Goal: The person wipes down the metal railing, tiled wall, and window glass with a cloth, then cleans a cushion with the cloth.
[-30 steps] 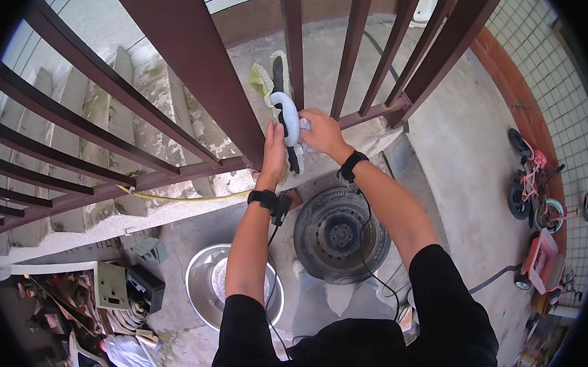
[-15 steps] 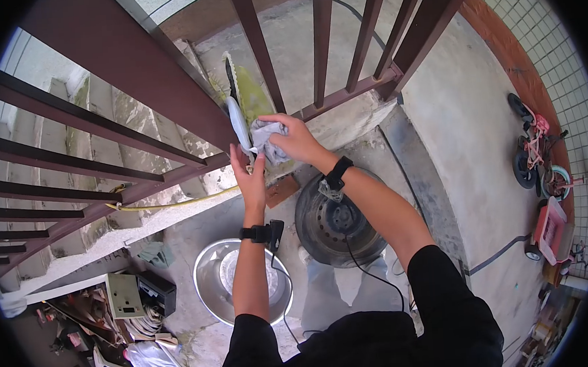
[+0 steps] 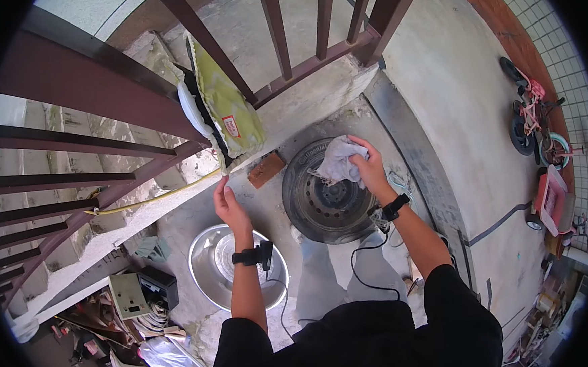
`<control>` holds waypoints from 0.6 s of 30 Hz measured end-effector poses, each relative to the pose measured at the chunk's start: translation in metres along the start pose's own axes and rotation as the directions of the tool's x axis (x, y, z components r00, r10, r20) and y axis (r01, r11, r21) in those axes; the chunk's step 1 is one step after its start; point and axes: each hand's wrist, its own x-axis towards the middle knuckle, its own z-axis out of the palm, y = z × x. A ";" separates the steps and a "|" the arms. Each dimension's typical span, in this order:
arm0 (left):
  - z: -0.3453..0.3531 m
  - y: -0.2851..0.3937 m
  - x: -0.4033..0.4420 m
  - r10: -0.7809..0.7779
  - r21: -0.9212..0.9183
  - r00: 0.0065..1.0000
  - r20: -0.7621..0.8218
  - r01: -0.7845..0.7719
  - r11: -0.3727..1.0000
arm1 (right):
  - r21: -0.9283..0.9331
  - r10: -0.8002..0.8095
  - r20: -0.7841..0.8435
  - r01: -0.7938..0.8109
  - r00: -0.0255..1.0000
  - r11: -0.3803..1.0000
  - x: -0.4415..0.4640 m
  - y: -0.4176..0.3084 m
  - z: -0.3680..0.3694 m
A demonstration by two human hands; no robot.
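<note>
My right hand (image 3: pixel 370 168) is closed on a crumpled grey cloth (image 3: pixel 338 159), held above the tyre on its wheel (image 3: pixel 312 202). My left hand (image 3: pixel 229 206) has its fingers stretched upward, nothing visible in them. Its fingertips are close to the lower corner of a yellow-green bag (image 3: pixel 239 119) by the railing; whether they touch it I cannot tell. The bag has a dark inside edge and a red-and-white label. A white, flat, rounded object (image 3: pixel 194 112) sits against its left side, beside the railing post.
Brown metal railing (image 3: pixel 94 105) borders the concrete steps (image 3: pixel 54 228). A brick (image 3: pixel 266 169) lies beside the tyre, and a metal basin (image 3: pixel 202 283) stands below my left forearm. Clutter (image 3: pixel 126 358) fills the lower left. A pink children's bike (image 3: pixel 530 105) and red cart (image 3: pixel 552 198) are at right.
My right hand has moved right and down with the cloth, away from the bag. My left hand has shifted lower left, and more of the bag shows as the view has turned.
</note>
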 end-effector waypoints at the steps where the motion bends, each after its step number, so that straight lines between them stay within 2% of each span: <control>1: -0.007 -0.028 -0.012 -0.010 0.040 0.997 0.071 0.007 0.999 | -0.008 0.038 -0.029 -0.039 0.999 0.999 -0.013 0.022 -0.030; 3: -0.013 -0.068 -0.045 -0.269 0.137 0.926 0.266 0.239 0.961 | -0.021 0.100 -0.082 -0.102 0.992 0.995 -0.029 0.060 -0.091; 5: -0.007 -0.099 -0.087 -0.363 0.253 0.848 0.386 0.281 0.926 | -0.146 0.122 -0.162 -0.146 0.979 0.978 -0.043 0.087 -0.150; 7: 0.008 -0.128 -0.132 -0.301 0.336 0.834 0.462 0.149 0.930 | -0.230 0.113 -0.187 -0.156 0.976 0.961 -0.053 0.114 -0.210; 8: 0.007 -0.149 -0.153 -0.365 0.336 0.741 0.564 0.198 0.921 | -0.259 0.093 -0.174 -0.137 0.980 0.956 -0.051 0.126 -0.239; 9: 0.011 -0.142 -0.166 -0.411 0.480 0.634 0.655 0.071 0.874 | -0.294 0.070 -0.156 -0.113 0.985 0.949 -0.043 0.133 -0.268; 11: 0.014 -0.151 -0.189 -0.366 0.512 0.533 0.762 -0.152 0.845 | -0.425 -0.021 -0.118 -0.031 0.993 0.905 -0.026 0.136 -0.319; 13: 0.010 -0.189 -0.211 -0.301 0.538 0.576 0.760 -0.298 0.788 | -0.525 -0.127 -0.069 0.073 0.989 0.848 -0.001 0.129 -0.355; 15: 0.012 -0.222 -0.233 -0.361 0.618 0.643 0.675 -0.226 0.753 | -0.622 -0.208 -0.020 0.150 0.978 0.769 0.001 0.143 -0.382; 17: 0.022 -0.258 -0.259 -0.541 0.717 0.633 0.554 -0.032 0.696 | -0.724 -0.267 0.033 0.207 0.963 0.658 0.001 0.166 -0.398; 18: 0.025 -0.273 -0.273 -0.579 0.741 0.605 0.546 -0.027 0.671 | -0.761 -0.246 0.062 0.205 0.967 0.615 -0.007 0.185 -0.404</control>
